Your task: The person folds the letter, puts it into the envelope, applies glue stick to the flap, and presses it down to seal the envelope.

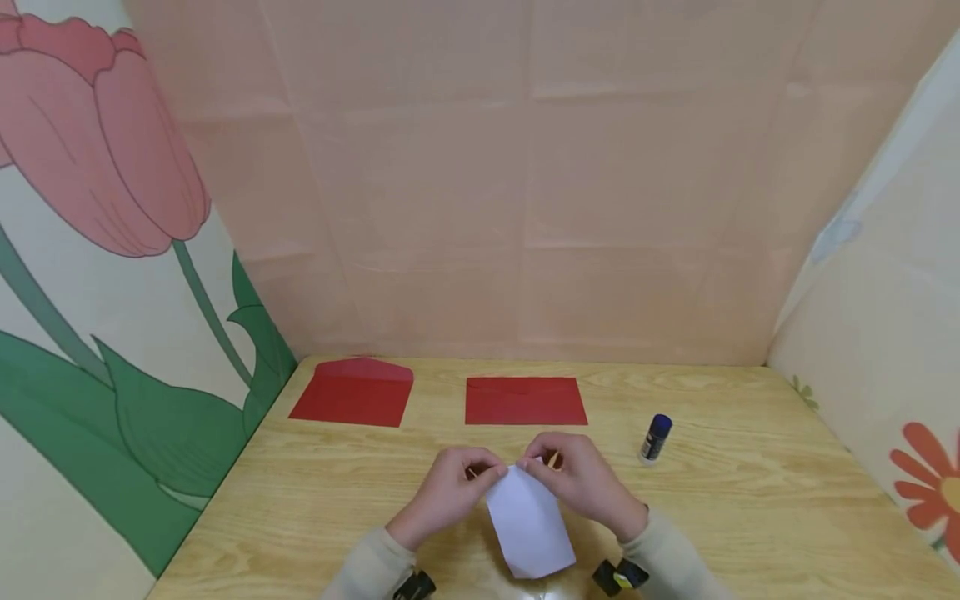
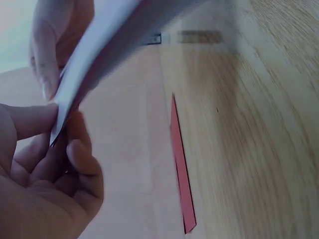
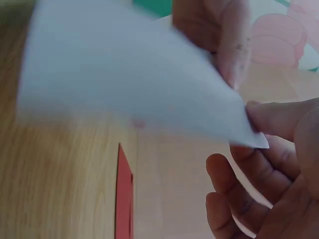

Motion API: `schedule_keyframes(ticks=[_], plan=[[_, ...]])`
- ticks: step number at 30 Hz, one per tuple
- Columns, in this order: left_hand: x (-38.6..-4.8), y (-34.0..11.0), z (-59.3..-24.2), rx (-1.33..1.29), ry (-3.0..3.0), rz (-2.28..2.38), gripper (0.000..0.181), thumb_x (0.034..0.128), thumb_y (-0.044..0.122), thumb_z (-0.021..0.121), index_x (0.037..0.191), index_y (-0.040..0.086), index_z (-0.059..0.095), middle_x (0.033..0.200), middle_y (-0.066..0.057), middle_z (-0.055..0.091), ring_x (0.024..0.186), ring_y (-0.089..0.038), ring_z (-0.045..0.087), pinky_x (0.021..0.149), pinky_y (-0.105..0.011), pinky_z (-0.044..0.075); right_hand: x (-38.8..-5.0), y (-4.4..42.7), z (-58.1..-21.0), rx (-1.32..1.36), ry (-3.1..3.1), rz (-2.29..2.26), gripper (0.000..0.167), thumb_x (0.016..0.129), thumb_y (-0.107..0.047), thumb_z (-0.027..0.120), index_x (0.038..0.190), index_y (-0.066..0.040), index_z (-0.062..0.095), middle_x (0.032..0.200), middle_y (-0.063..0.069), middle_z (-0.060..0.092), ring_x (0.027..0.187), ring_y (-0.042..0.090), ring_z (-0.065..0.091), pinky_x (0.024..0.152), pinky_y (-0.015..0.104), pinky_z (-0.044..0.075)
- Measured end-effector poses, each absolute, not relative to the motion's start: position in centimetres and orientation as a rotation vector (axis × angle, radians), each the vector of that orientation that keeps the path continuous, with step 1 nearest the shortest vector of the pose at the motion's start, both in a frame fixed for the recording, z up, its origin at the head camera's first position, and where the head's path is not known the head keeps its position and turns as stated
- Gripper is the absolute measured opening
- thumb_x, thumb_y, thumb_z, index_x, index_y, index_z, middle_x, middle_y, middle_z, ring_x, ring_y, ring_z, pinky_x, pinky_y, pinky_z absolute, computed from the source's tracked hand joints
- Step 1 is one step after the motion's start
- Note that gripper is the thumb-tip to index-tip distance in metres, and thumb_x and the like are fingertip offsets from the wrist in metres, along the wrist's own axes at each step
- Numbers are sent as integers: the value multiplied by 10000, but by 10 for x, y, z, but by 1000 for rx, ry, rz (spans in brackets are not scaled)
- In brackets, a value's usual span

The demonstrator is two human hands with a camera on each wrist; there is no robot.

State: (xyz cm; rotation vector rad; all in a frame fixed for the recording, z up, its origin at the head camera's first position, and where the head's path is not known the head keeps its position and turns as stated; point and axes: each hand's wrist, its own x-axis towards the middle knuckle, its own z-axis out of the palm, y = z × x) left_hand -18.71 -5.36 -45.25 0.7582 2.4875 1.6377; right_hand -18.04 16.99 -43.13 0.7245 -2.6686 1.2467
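Observation:
A white folded paper (image 1: 529, 527) is held up above the near part of the table, its far edge between both hands. The left hand (image 1: 453, 492) pinches the edge's left part between thumb and fingers; the left wrist view shows that hand (image 2: 47, 169) with the paper (image 2: 94, 55) rising from its grip. On the right part, the right hand (image 1: 583, 483) pinches the same edge near a corner, and in the right wrist view its thumb and fingers (image 3: 276, 164) hold the paper's (image 3: 119, 74) tip. The two hands are close together.
Farther back on the wooden table (image 1: 750, 483) lie a red envelope with its flap raised (image 1: 352, 398) at the left and another with its flap down (image 1: 527, 402) in the middle. A glue stick with a blue cap (image 1: 656, 438) stands right of the hands.

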Motion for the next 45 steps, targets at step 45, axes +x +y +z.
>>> schedule_keyframes(ticks=[45], plan=[[-192,-44,-455,730,2474,1736,211,958,397,664,1056,226,740,961,87,721,838,-94,641,736,-268,531,-185,163,-439,826,-2590,1229,122,991,-284,634,877,-259,670,843,-153,658,747,48,573,652,247,490]])
